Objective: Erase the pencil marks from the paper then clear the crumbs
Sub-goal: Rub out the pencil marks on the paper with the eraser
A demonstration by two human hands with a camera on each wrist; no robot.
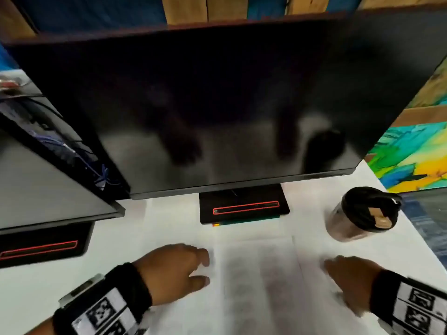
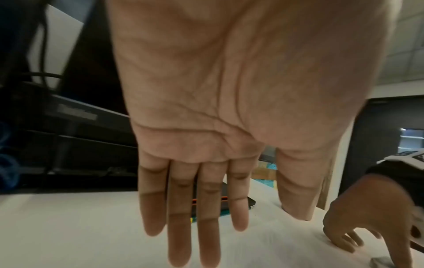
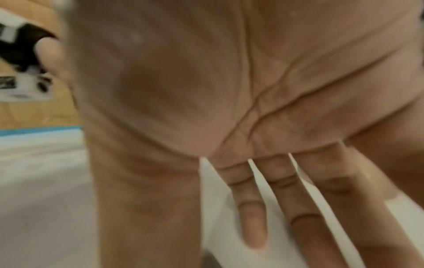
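A: Where does the erasing stand?

B: As far as I can judge, it has not started. The paper [image 1: 261,274] lies flat on the white desk [image 1: 169,226], in front of the monitor [image 1: 217,105] and its stand [image 1: 244,206], and broad grey pencil marks [image 1: 268,281] run down its middle in smudged bands.

A: And the hands?

B: The left hand [image 1: 174,272] is at the paper's left edge, fingers [image 2: 179,226] straight and close together, palm down, holding nothing. The right hand [image 1: 350,279] is at the right edge, fingers [image 3: 252,217] stretched out and slightly spread, also holding nothing. Both look blurred, so I cannot tell whether they press on the sheet or hover just above it.

A: Any eraser?

B: In the left wrist view a small pale grey block [image 2: 382,262] lies on the desk just beside the right hand. It may be the eraser, but it is too blurred and cut off by the frame edge to be sure. Neither hand grips it.

A: Crumbs?

B: None that I can make out. So the whole job looks left to do: take up an eraser, rub out the bands, then sweep off the crumbs. The lidded cup [image 1: 362,213] stands well apart to the right, away from the sheet
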